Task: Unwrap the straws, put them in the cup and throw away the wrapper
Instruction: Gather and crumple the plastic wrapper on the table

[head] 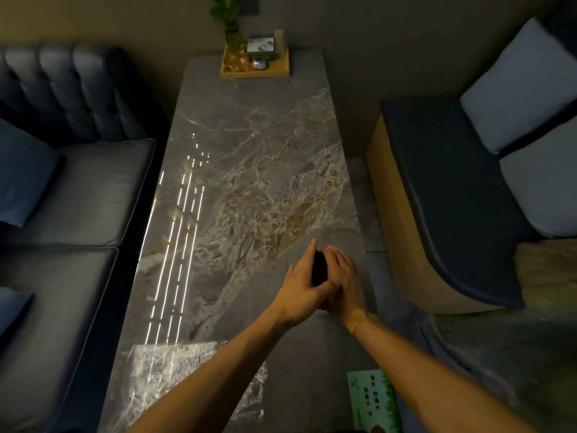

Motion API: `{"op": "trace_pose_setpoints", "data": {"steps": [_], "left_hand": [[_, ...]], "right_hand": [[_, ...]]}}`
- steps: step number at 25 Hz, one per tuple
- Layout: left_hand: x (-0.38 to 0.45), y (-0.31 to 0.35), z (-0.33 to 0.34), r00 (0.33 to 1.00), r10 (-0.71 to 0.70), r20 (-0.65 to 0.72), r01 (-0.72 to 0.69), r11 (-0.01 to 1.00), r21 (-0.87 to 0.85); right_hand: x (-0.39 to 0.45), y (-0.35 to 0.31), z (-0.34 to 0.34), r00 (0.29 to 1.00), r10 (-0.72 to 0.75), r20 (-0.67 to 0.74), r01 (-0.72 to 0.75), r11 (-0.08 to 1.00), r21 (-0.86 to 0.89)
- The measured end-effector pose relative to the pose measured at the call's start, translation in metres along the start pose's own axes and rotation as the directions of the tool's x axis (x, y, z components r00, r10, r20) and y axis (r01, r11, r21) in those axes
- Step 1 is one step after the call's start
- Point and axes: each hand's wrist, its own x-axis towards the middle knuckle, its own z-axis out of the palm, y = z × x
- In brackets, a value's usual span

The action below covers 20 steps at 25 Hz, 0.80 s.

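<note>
Both hands meet over the right part of the marble desk (249, 157), with one dark object (319, 270) sandwiched between them. The left hand (301, 287) curls its fingers round that object; the right hand (343, 278) lies against its other side, fingers fairly straight. What the object is cannot be told. One wooden tray (274, 70) with one plant (232, 29) stands at the far end. One green packet (374, 401) lies at the near edge.

Grey marble table (249, 145) w/ gold veins; green box (373, 401); grey-blue sofa (78, 198).
</note>
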Motion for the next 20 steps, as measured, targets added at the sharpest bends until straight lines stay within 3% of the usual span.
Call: {"op": "trace_pose_setpoints", "data": {"steps": [6,13,18,20], "left_hand": [[-0.003,-0.009,-0.007,0.998,0.022,-0.061,-0.023,1.0,-0.012],[-0.007,-0.022,-0.015,0.995,0.036,-0.097,-0.032,0.999,0.034],[-0.008,-0.03,-0.017,0.995,0.059,-0.082,-0.048,0.991,0.123],[-0.009,-0.029,-0.016,0.988,0.13,-0.082,-0.107,0.964,0.244]], "right_hand": [[-0.001,-0.008,-0.009,0.997,0.027,-0.069,-0.022,0.997,0.073],[-0.004,-0.011,-0.006,0.989,-0.009,0.149,0.026,0.993,-0.114],[-0.007,-0.007,-0.003,0.985,-0.038,0.171,0.07,0.98,-0.188],[-0.008,-0.005,0.0,0.987,-0.038,0.158,0.069,0.978,-0.198]]}}
